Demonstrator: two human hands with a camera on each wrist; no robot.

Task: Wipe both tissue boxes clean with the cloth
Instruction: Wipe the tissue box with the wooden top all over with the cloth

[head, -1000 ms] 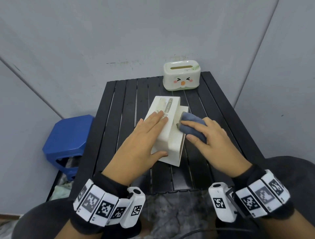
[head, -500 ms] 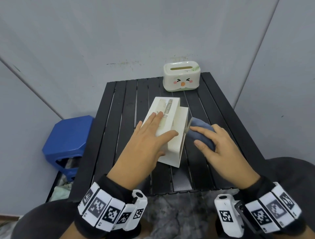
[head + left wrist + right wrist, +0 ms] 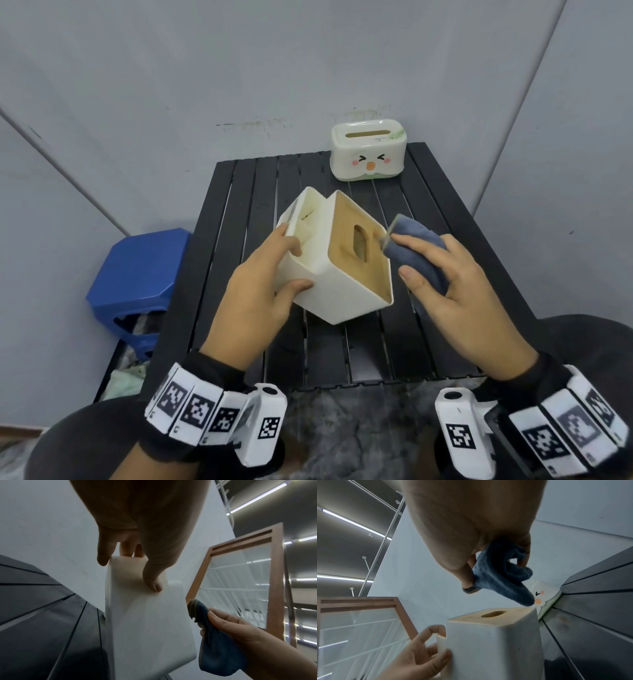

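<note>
A white tissue box with a wooden slotted lid (image 3: 342, 260) (image 3: 147, 622) (image 3: 493, 642) is tilted up off the black slatted table (image 3: 342, 346). My left hand (image 3: 267, 291) (image 3: 137, 550) (image 3: 419, 654) grips its side compartment, fingers inside and thumb on the outer wall. My right hand (image 3: 442, 277) (image 3: 488, 561) (image 3: 240, 632) holds a bunched blue cloth (image 3: 414, 250) (image 3: 503, 573) (image 3: 217, 646) at the right edge of the lid. The second tissue box (image 3: 368, 154) (image 3: 542, 595), white with a chick face, stands at the table's far right.
A blue plastic stool (image 3: 137, 284) stands left of the table, with rumpled plastic below it. Grey walls close in behind and to the right. The table's near edge (image 3: 308, 383) is just beyond my wrists.
My left hand has lifted the white box from lying flat and turned its wooden lid toward me. The cloth has moved from the box's side to the lid's right edge.
</note>
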